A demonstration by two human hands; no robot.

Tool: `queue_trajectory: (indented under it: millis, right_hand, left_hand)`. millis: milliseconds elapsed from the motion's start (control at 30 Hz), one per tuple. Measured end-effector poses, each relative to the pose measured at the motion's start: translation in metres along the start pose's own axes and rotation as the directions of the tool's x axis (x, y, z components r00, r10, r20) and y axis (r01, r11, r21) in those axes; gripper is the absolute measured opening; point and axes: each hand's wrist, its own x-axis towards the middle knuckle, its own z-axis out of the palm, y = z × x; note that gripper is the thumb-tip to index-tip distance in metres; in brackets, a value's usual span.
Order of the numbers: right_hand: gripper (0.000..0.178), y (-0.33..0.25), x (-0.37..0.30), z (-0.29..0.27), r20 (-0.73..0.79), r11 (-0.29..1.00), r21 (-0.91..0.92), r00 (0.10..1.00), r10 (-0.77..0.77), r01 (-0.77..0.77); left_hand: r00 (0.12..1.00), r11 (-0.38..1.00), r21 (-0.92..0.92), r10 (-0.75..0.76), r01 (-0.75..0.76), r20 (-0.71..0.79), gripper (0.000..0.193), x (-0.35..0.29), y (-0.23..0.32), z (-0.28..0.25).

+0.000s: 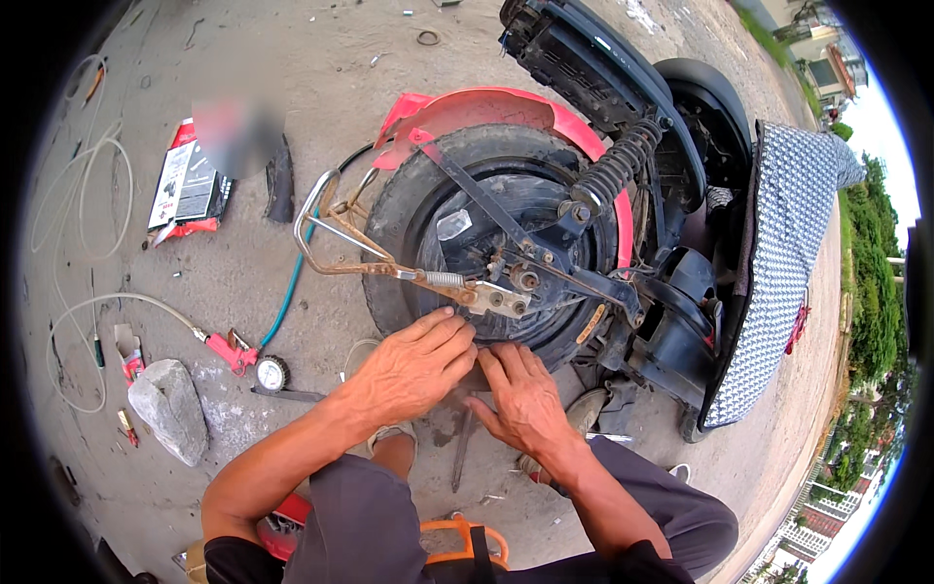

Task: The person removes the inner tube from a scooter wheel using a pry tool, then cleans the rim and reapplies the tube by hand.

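Observation:
A scooter lies tipped over, its rear wheel with a worn black tyre (pixel 389 243) facing me. My left hand (pixel 418 362) rests on the tyre's near edge, its fingers bent and pressed together. Close beside it, my right hand (pixel 522 394) curls its fingers onto the same edge, thumb pointing down and left. What lies under the fingertips is hidden. Below the right hand, a long thin metal bar (pixel 461 453) slants down near the ground. Above the hands sit a metal bracket (pixel 498 300), a small spring (pixel 445 279) and the rusty stand (pixel 336 248).
A red mudguard (pixel 506 102) and a shock absorber (pixel 618 170) surround the wheel. To the left lie a red-handled tyre inflator (pixel 232 352), a dial gauge (pixel 272 373), a stone (pixel 168 412), and a printed package (pixel 190 195). An orange frame (pixel 449 526) stands between my legs.

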Motion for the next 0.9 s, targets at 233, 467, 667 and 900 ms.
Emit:
queue_trajectory:
  millis: [233, 467, 667, 900]
  right_hand:
    - [0.070, -0.008, 0.000, 0.038, -0.221, 0.995, 0.028, 0.970, 0.101, -0.098]
    - [0.066, 0.016, 0.003, 0.034, -0.164, 0.985, 0.164, 0.983, 0.079, -0.052]
    - [0.066, 0.043, -0.019, -0.004, -0.055, 0.999, -0.029, 0.998, 0.023, -0.024]
    - [0.067, 0.055, -0.045, -0.008, -0.278, 0.956, 0.052, 0.916, 0.290, -0.287]
  left_hand:
    - [0.985, 0.947, 0.294, 0.156, -0.126, -0.078, 0.027, -0.006, -0.038, -0.004]
    - [0.969, 0.975, 0.219, 0.074, -0.021, -0.236, 0.014, 0.004, -0.032, 0.022]
    - [0.935, 0.973, 0.103, -0.168, 0.209, -0.313, 0.018, 0.014, 0.024, 0.055]
    - [0.977, 0.997, 0.075, 0.020, -0.004, -0.210, 0.038, 0.024, 0.032, 0.039]
